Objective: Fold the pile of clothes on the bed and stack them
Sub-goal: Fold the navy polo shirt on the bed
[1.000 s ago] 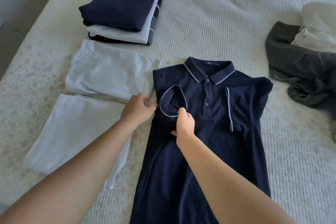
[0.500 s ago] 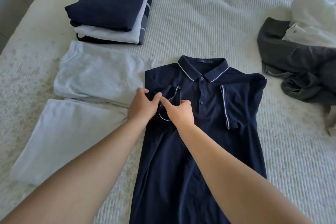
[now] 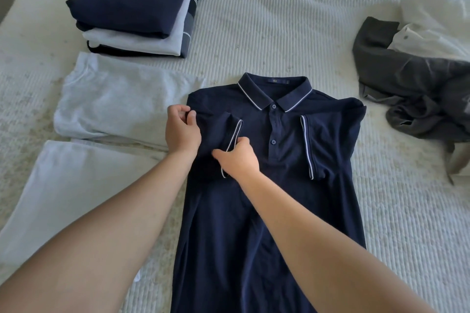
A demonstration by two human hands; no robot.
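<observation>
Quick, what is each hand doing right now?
Left hand: pinches the navy polo shirt at its folded shoulder edge.
Right hand: holds the striped sleeve cuff.

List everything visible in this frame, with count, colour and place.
polo shirt: one, navy with white trim, flat at centre, sleeves folded in
folded stack: one, navy, white and dark layers, top left
folded grey garments: two, pale grey, left of the polo
unfolded pile: dark grey and white clothes, right
bed: one, white ribbed cover, beneath all
left hand: pinches the polo's shoulder edge
right hand: holds the folded sleeve's cuff
</observation>
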